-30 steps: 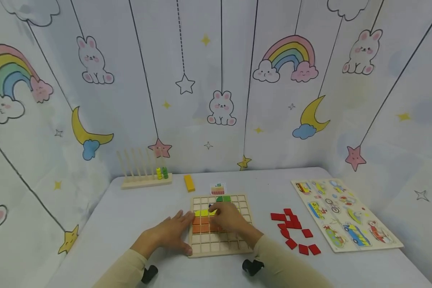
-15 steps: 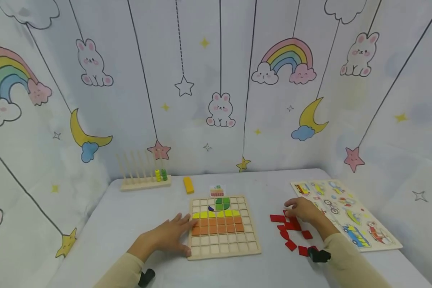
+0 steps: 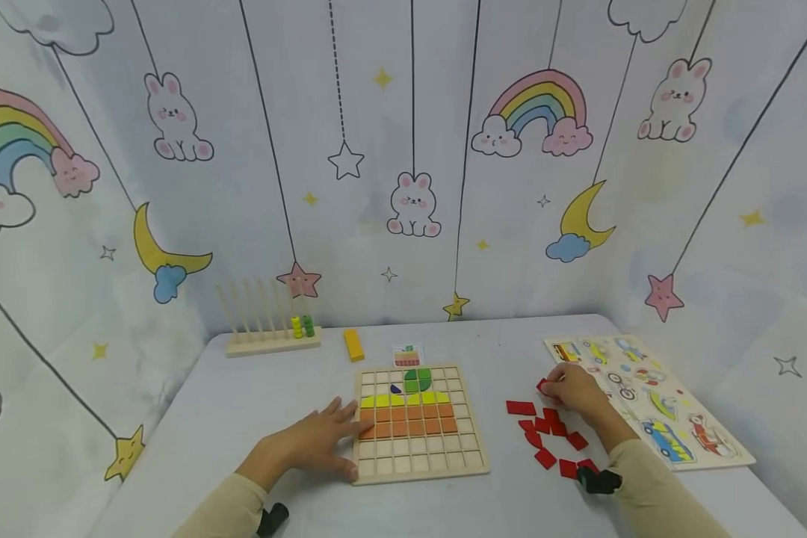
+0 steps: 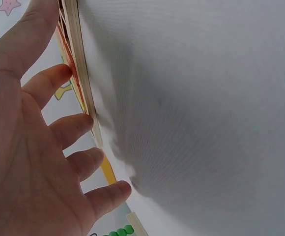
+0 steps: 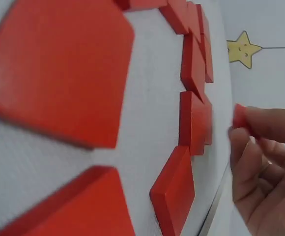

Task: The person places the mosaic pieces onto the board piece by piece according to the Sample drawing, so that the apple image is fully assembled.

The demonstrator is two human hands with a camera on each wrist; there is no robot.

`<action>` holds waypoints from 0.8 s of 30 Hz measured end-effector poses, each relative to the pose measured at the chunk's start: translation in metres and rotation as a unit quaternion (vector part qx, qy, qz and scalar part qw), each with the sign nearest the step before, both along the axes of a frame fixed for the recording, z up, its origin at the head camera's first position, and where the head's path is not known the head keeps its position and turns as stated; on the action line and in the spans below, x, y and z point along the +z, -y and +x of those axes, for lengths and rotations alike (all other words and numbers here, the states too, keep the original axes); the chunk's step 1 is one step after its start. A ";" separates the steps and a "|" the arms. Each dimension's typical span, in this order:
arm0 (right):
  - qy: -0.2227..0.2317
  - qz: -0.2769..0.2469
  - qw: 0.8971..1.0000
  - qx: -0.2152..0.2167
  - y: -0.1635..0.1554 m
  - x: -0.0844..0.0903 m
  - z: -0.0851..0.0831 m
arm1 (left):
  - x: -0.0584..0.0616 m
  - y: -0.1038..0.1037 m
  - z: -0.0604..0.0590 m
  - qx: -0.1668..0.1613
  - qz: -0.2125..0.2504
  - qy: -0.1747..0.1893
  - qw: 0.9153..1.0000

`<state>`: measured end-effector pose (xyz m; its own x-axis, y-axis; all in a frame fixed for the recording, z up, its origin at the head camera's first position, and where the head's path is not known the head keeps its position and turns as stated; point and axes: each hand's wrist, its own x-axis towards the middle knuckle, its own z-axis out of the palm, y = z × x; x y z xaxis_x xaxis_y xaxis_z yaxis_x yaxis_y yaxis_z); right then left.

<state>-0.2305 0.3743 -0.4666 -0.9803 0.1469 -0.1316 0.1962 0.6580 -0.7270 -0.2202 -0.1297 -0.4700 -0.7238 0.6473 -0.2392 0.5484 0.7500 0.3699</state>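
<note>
A wooden grid board [image 3: 471,467] lies in the middle of the table, with orange and yellow tile rows and green tiles on top. My left hand [image 3: 323,441] rests open and flat against the board's left edge [image 4: 78,64], its spread fingers [image 4: 73,125] touching the wood. Right of the board lie several loose red tiles [image 3: 545,433] [image 5: 59,69]. Over their far end, my right hand [image 3: 571,392] pinches one red tile [image 3: 544,385] [image 5: 240,117] between thumb and fingertips.
A vehicle puzzle board [image 3: 645,396] lies at the right, close to my right hand. At the back stand a wooden peg rack with green and yellow beads [image 3: 272,332], a yellow block [image 3: 353,344] and a small picture card [image 3: 406,354]. Cartoon-patterned walls enclose the table.
My right hand left the grid board, moved right to the red tiles and now pinches one at the pile's far end. The left hand has stayed at the board's edge.
</note>
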 end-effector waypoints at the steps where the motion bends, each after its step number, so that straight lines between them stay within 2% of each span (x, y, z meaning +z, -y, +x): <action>1: -0.008 -0.032 0.999 -0.003 -0.001 0.000 0.000 | -0.001 0.000 0.000 0.000 -0.001 0.000 1.000; 4: -0.021 -0.151 0.988 -0.024 -0.001 0.003 0.002 | -0.002 -0.001 -0.001 0.002 -0.003 0.002 1.000; 6: -0.023 -0.239 0.970 -0.027 0.000 0.006 0.003 | -0.002 -0.002 -0.001 0.003 -0.006 0.003 1.000; 8: -0.023 -0.314 0.949 -0.034 0.004 0.010 0.004 | -0.003 -0.003 -0.001 0.004 -0.007 0.004 1.000; 10: -0.024 -0.363 0.931 -0.029 0.013 0.014 0.004 | -0.003 -0.004 -0.001 0.004 -0.006 0.003 1.000; 11: -0.023 -0.375 0.926 -0.025 0.019 0.015 0.004 | -0.002 -0.004 -0.001 0.004 -0.005 0.003 1.000; 13: -0.020 -0.384 0.923 -0.020 0.036 0.016 0.003 | -0.002 -0.005 -0.001 0.006 -0.001 0.005 1.000; 16: -0.017 -0.366 0.930 -0.006 0.073 0.012 0.000 | -0.001 -0.005 -0.001 0.010 0.001 0.009 1.000; 24: 0.003 -0.315 0.943 0.110 0.179 0.004 -0.003 | 0.001 -0.006 -0.002 0.029 -0.002 0.012 0.999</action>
